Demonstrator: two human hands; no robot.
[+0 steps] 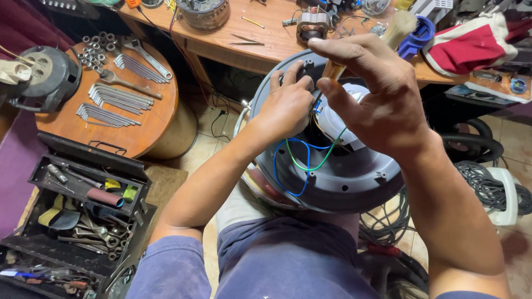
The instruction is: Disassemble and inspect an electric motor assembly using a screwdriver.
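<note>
A round dark grey appliance housing (354, 177) rests on my lap, with a white motor part (339, 119) in its middle and blue and green wires (302, 158) looping out. My left hand (288, 102) presses on the inner parts near the top of the housing, fingers curled against them. My right hand (374, 91) is raised above the white part and grips a wooden-handled paintbrush (396, 27), bristles pointing up and away. The brush handle is mostly hidden by my fingers.
A round wooden table (138, 127) at left holds rows of wrenches (113, 97) and sockets. An open black toolbox (77, 205) sits at lower left. A workbench (271, 39) behind carries motor parts. Coiled cables (490, 185) and a hose lie at right.
</note>
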